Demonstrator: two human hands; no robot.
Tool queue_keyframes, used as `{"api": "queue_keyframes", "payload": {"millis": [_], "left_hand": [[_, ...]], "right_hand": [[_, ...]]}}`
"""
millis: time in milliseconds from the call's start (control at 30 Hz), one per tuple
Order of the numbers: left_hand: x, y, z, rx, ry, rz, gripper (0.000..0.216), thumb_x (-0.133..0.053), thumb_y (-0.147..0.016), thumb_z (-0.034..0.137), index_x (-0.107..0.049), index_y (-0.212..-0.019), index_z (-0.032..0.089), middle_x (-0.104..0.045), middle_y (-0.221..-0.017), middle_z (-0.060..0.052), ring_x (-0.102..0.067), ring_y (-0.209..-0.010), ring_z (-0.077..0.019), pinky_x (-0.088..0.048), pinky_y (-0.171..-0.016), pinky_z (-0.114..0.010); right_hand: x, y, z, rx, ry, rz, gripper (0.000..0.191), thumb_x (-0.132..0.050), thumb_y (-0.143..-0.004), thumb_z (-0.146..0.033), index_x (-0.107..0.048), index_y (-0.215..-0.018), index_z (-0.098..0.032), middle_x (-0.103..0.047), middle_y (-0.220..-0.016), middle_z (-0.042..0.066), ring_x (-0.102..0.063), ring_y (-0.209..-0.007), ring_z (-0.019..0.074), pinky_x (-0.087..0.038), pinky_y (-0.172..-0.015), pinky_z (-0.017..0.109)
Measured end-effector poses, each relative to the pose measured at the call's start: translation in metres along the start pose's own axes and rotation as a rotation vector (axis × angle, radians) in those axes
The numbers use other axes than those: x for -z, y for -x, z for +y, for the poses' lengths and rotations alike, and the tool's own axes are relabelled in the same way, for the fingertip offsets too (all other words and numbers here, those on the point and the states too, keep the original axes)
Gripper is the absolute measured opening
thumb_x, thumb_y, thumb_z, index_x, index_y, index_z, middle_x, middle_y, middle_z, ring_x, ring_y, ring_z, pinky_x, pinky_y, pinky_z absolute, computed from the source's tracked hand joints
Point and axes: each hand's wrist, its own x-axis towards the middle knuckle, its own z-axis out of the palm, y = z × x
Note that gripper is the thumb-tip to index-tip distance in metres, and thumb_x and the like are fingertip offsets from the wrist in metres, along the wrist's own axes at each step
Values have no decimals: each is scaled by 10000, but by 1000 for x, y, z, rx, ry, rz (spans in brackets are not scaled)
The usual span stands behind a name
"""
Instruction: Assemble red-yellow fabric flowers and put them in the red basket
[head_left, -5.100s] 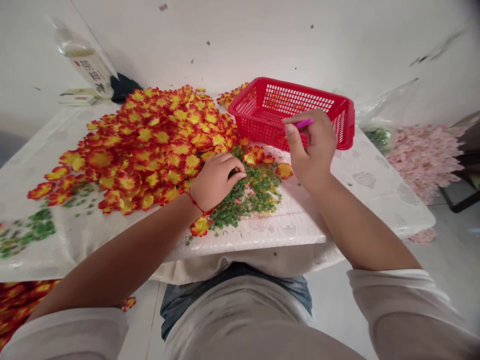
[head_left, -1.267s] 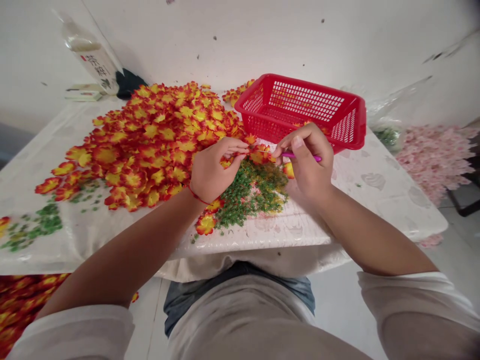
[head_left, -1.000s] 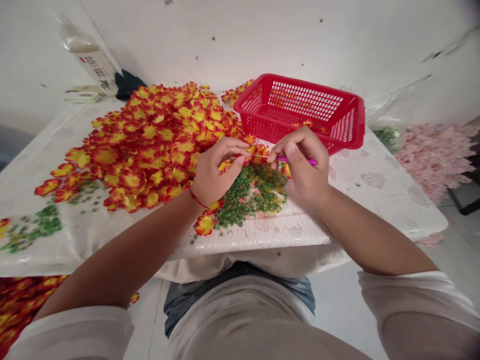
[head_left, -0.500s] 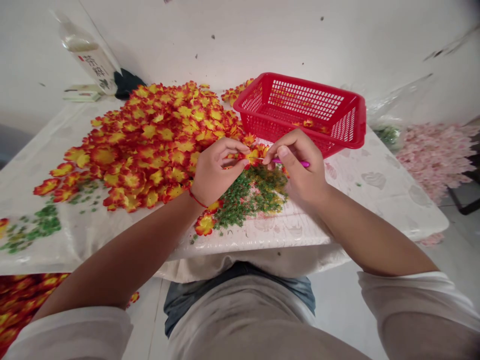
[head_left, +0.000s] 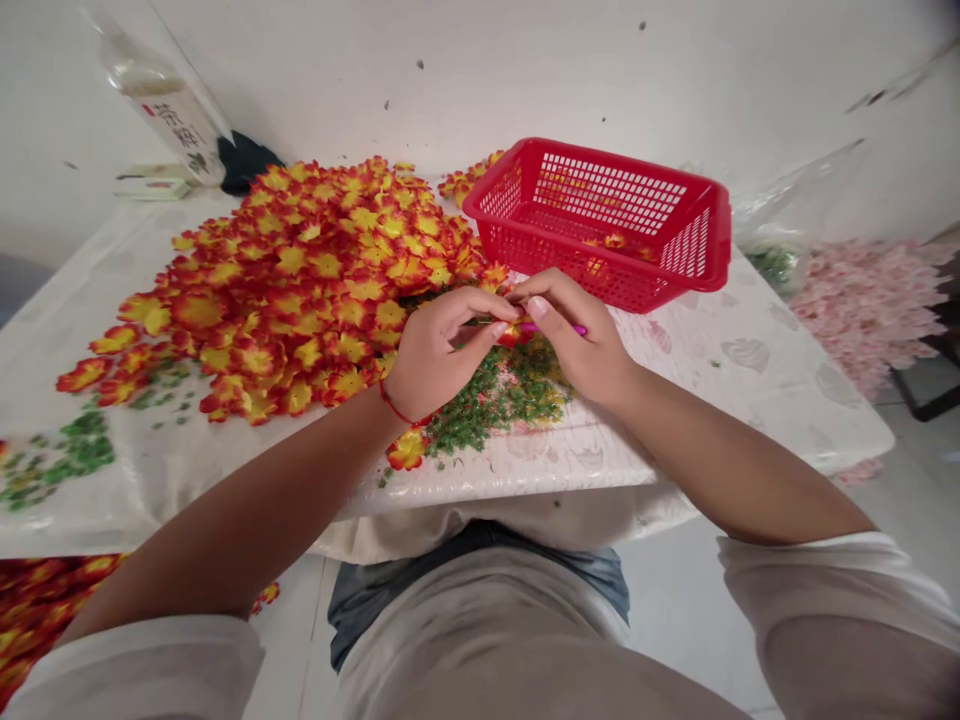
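Note:
My left hand (head_left: 431, 350) and my right hand (head_left: 581, 335) meet fingertip to fingertip above a patch of small green plastic pieces (head_left: 499, 395). Between them sits a red-and-yellow fabric flower (head_left: 516, 330). My left fingers pinch that flower. My right hand is closed around a thin pink-handled tool (head_left: 559, 328) whose tip points at the flower. A big heap of the same orange flowers (head_left: 315, 270) lies just left of my hands.
A red mesh basket (head_left: 701, 245) with a few flowers in it stands behind my hands. A plastic bottle (head_left: 161, 105) leans at the back left. Loose green pieces (head_left: 71, 455) lie at the left edge. Pink flowers (head_left: 862, 300) are piled off the table's right side.
My hands have drawn together from apart. The right hand slid left with the pink tool until its fingers touch the flower held by the left hand.

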Motion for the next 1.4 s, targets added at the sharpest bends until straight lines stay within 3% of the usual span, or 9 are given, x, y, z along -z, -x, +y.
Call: {"api": "queue_keyframes", "payload": {"millis": [133,233,400,633,767,933,1133,1400], "left_hand": [[4,-1,-1,23,47,52,199,-729,-1139,408,-752,-1256,249,-830,-1291,-79,-827,-1177,-229,-751,-910,-340],[10,-4,-4,-37,-194,107,144,-674,-1154,345,-750,-1242,260,-802,-1290,-80,-793,-1184,-234,-720,-966,-373],[14,-7,-13,-152,-658,-102,214,-635,-1113,216,-814,-1211,278,-761,-1327,-104,-704,-1320,-319,-538,-1255,-561],[6,-2,-28,-29,-856,-122,324,-732,-1065,281,-824,-1375,305,-707,-1521,-150,-558,-1485,-434,-415,-1284,-681],[9,-5,-30,-27,-832,-140,327,-714,-1081,286,-829,-1387,276,-772,-1507,-134,-600,-1452,-430,-430,-1244,-655],[14,-11,-24,-87,-745,-36,240,-716,-1080,240,-879,-1248,294,-875,-1314,-69,-749,-1262,-346,-526,-1178,-565],[11,-7,-10,-80,-560,112,270,-665,-996,83,-846,-995,283,-888,-1065,-5,-833,-982,-218,-658,-917,-358],[6,-4,-12,3,-250,153,80,-790,-1001,190,-778,-1064,237,-858,-1081,-39,-862,-1020,-223,-721,-985,-377]], "right_hand": [[1,0,-2,-39,-26,110,309,-603,-1189,-540,-790,-1134,-301,-797,-1083,21,-750,-1021,214,-606,-953,394],[4,-3,-3,-64,-66,238,306,-634,-1175,-541,-791,-1079,-296,-795,-1064,19,-766,-1038,218,-623,-964,395],[8,-11,0,-36,-142,411,304,-707,-1136,-543,-743,-957,-299,-730,-919,14,-732,-841,220,-642,-820,412],[8,-13,-1,-1,-116,430,344,-707,-1117,-613,-718,-955,-310,-693,-915,16,-707,-819,216,-634,-779,415],[5,-10,-4,11,-64,403,343,-687,-1134,-594,-702,-942,-310,-701,-916,15,-700,-850,232,-618,-851,444],[4,-7,-6,18,-13,363,300,-646,-1161,-561,-701,-959,-346,-722,-928,19,-710,-872,257,-581,-838,454],[3,-4,-10,35,-38,337,303,-638,-1160,-581,-706,-982,-345,-731,-907,14,-718,-830,246,-570,-776,438],[1,0,-13,102,-129,201,227,-661,-1173,-467,-730,-1025,-310,-769,-906,2,-722,-741,201,-594,-686,398]]}}
